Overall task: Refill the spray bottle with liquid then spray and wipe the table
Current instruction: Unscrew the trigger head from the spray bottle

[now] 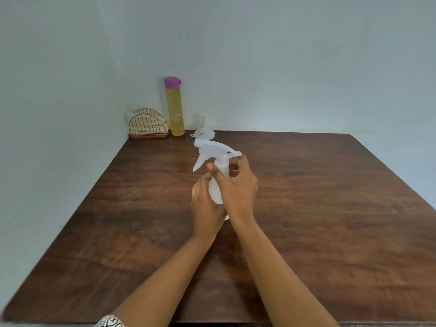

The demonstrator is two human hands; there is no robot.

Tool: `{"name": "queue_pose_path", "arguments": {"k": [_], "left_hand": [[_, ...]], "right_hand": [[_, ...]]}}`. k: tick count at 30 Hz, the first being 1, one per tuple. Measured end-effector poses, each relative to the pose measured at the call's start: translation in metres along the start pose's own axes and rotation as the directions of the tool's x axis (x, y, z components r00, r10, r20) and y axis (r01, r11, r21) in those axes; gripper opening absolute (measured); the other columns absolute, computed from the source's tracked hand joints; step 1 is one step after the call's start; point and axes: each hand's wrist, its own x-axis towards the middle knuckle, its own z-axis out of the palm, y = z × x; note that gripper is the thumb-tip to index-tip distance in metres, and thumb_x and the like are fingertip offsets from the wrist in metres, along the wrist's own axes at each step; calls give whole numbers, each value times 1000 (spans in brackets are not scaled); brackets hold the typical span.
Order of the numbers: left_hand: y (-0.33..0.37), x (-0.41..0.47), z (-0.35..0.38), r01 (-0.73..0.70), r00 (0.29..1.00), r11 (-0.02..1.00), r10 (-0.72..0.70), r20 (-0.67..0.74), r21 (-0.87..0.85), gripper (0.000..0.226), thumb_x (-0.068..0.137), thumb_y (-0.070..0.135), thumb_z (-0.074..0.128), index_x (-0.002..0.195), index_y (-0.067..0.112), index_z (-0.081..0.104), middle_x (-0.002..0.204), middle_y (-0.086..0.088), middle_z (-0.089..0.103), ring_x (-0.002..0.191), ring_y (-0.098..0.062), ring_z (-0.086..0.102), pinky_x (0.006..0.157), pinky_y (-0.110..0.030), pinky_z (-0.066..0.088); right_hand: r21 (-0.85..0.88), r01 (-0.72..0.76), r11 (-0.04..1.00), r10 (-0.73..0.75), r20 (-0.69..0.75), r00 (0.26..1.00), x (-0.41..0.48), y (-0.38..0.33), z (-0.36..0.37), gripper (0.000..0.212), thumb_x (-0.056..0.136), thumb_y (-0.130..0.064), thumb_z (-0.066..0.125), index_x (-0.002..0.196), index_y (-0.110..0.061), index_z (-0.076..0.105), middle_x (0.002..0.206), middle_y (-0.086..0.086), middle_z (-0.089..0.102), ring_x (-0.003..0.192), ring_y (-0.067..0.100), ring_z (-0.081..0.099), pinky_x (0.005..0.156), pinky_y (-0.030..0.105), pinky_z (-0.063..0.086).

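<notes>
A white translucent spray bottle (215,159) stands near the middle of the dark wooden table (318,197), its trigger head pointing left. My left hand (206,208) wraps around the bottle's body from the left. My right hand (238,187) curls around the bottle's neck just under the trigger head. A tall bottle of yellow liquid (174,109) with a purple cap stands at the back by the wall. A small white funnel (203,132) lies upside down to its right, spout up.
A gold wire napkin holder (147,125) with napkins sits in the back left corner against the wall. Pale walls border the table at the back and left. The table's near edge runs along the bottom of the view.
</notes>
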Motion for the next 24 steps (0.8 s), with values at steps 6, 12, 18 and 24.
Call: {"name": "queue_pose_path", "arguments": {"k": [6, 12, 18, 24], "left_hand": [[-6, 3, -2, -14, 1000, 1000, 14, 24, -26, 62, 72, 36, 78, 125, 22, 49, 115, 11, 58, 113, -14, 54, 89, -35, 51], [-7, 6, -4, 32, 998, 998, -30, 50, -54, 66, 69, 50, 72, 124, 22, 51, 116, 5, 61, 110, -13, 58, 88, -42, 53], [-6, 4, -4, 48, 998, 997, -45, 52, -54, 67, 68, 56, 68, 122, 21, 51, 115, 3, 60, 106, -13, 58, 86, -39, 54], [-5, 3, -6, 36, 997, 996, -30, 72, -76, 74, 69, 53, 70, 132, 22, 48, 122, 7, 60, 117, -14, 55, 93, -42, 50]], "right_hand": [[66, 14, 998, -17, 42, 999, 7, 4, -2, 33, 73, -42, 77, 95, -27, 57, 88, -12, 66, 84, 6, 63, 77, 35, 56], [172, -9, 985, -45, 307, 950, 22, 11, -15, 30, 79, -32, 74, 106, -21, 67, 98, -7, 71, 93, 9, 67, 82, 34, 56], [230, -144, 963, -61, 700, 712, 41, 14, -43, 37, 89, -31, 62, 124, -18, 57, 117, 2, 67, 109, 15, 63, 97, 35, 50], [164, -75, 984, 48, 163, 985, 7, 5, -12, 52, 64, -44, 82, 99, -22, 49, 98, -8, 63, 93, 8, 64, 81, 35, 56]]}}
